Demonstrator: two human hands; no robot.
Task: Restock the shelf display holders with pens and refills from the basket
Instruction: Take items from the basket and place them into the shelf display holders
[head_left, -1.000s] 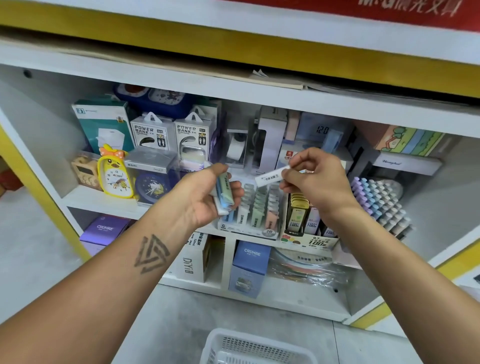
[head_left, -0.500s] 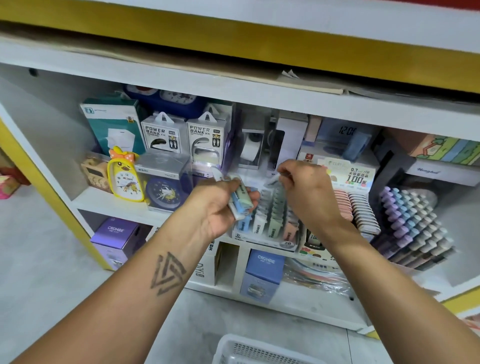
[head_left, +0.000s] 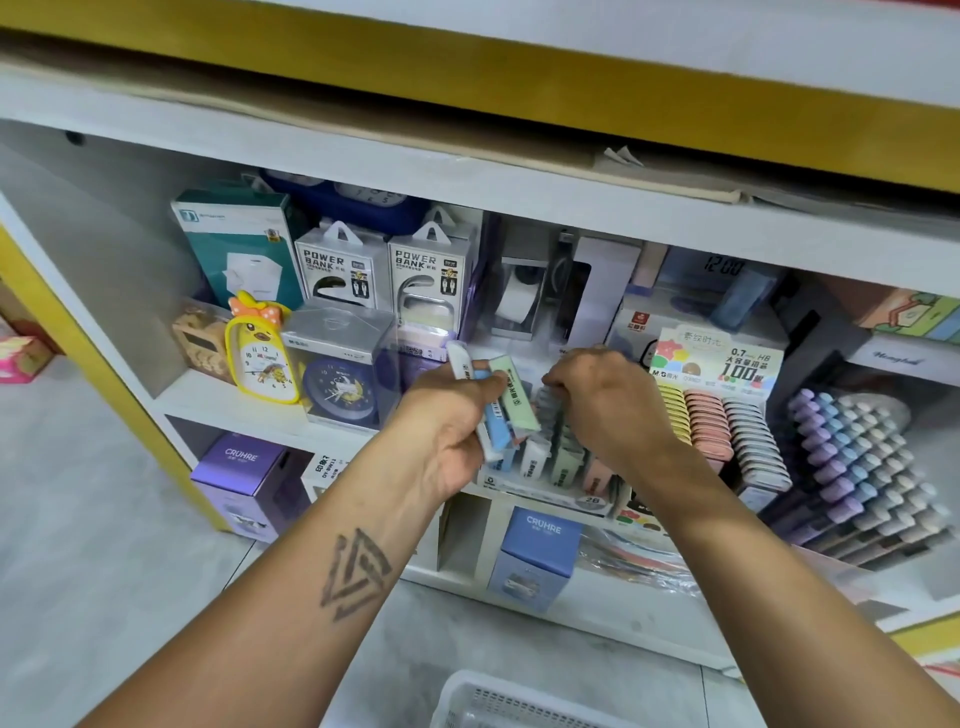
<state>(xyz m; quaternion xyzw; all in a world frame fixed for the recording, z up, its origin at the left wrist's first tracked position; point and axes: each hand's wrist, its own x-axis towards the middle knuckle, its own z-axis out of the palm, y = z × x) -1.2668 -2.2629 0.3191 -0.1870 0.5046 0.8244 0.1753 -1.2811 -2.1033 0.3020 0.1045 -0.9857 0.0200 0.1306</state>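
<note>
Left hand grips refill boxes; right hand fingers' state hidden.

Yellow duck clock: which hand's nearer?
Left. The left hand, gripping small packs, is just right of the yellow duck clock; the right hand is farther right, at the display holder.

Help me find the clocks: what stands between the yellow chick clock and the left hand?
A blue clock in a clear box, seen in the head view.

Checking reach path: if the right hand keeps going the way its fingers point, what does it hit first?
The right hand points down and left into the display holder; its fingertips look already at the top of a row of refill packs, so those come first. Depth is unclear.
</note>
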